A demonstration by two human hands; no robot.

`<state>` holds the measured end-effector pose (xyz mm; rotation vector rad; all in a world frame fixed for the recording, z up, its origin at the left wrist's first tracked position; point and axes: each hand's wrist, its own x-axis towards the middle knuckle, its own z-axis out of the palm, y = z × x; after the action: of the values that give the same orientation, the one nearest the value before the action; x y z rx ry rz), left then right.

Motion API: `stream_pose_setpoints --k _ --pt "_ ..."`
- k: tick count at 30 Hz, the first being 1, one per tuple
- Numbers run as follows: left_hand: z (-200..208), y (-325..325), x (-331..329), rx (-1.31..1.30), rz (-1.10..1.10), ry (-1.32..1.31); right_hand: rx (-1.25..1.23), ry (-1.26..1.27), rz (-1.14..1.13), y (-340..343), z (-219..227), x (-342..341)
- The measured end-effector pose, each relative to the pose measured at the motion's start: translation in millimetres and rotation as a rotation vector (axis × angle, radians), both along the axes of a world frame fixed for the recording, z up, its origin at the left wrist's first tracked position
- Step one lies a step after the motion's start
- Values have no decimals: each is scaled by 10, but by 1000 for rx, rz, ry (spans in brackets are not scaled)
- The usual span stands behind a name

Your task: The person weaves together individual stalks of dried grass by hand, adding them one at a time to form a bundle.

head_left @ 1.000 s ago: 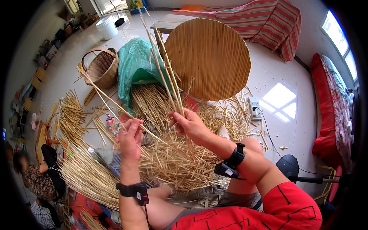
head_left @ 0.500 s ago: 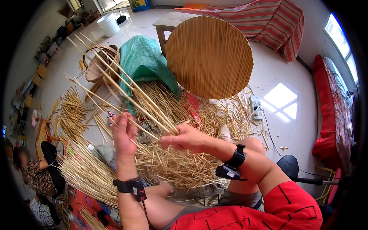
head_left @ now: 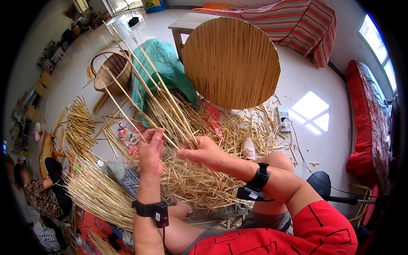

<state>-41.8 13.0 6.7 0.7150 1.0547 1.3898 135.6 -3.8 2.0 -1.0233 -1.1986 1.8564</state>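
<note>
Several long, pale straw stalks (head_left: pixel 146 87) fan up and to the left from my right hand (head_left: pixel 199 149), whose fingers are closed round their lower ends. Just left of it, my left hand (head_left: pixel 151 146) has its thumb and fingers pinched on a stalk that slants up toward the basket. Below both hands spreads a loose heap of cut straw pieces (head_left: pixel 193 182). A thick bundle of long stalks (head_left: pixel 100 191) lies to the left of my left forearm. More long stalks stick out of a green woven sack (head_left: pixel 157 59) beyond my hands.
A round slatted board (head_left: pixel 231 63) leans against a wooden bench (head_left: pixel 191 20). A wicker basket (head_left: pixel 111 80) stands beside the sack. A white power strip (head_left: pixel 284 119) with a cable lies at right. Another person (head_left: pixel 42 187) sits at far left.
My left hand has moved right, closer to my right hand. The held stalks have swung to the right and point more steeply upward. My right hand has stayed nearly in place.
</note>
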Motion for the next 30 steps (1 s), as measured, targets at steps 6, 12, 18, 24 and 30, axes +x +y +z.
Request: stream_pose_setpoints --k 6,12,18,24,30 --pt "-34 -53 108 -65 -128 197 176 -33 -87 34 -65 -20" --pt "15 -56 160 -48 -74 249 48 74 -80 55 -36 -13" --pt "44 -60 163 -29 -85 291 -13 181 -105 59 -106 -45" --pt "-27 -57 119 13 -97 281 115 76 -108 50 -45 -53" --pt "4 -55 134 -17 -105 263 16 146 -76 66 -78 -43"
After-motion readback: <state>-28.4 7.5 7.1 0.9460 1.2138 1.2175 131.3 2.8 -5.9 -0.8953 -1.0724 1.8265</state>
